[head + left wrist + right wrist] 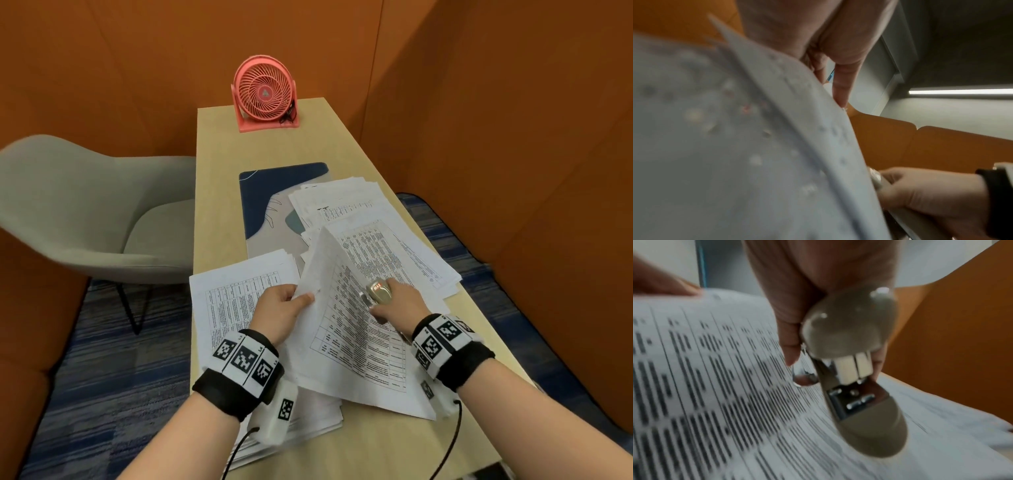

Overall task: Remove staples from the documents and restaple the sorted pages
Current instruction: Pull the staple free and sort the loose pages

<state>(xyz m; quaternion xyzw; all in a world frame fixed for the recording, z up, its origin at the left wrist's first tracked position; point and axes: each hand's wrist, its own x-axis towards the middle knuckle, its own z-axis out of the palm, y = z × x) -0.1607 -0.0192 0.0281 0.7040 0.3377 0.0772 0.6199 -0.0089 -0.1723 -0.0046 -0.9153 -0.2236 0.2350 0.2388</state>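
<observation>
My left hand [289, 303] pinches the upper left corner of a printed document [356, 329] and lifts it off the table; its thumb lies on the top sheet. The same document [735, 146] fills the left wrist view, blurred, with my finger [840, 84] on its edge. My right hand [399, 301] grips a beige stapler [376, 291] just right of that corner, above the tabled page. In the right wrist view the stapler [855, 369] points down over the page [705, 378], with its mouth apart and nothing between.
Other paper stacks lie on the wooden table [219, 164]: one at the left [236, 301], several spread at the back right [346, 205]. A blue desk mat [267, 198] lies beneath them. A pink fan [264, 92] stands at the far end, a grey chair [85, 209] left.
</observation>
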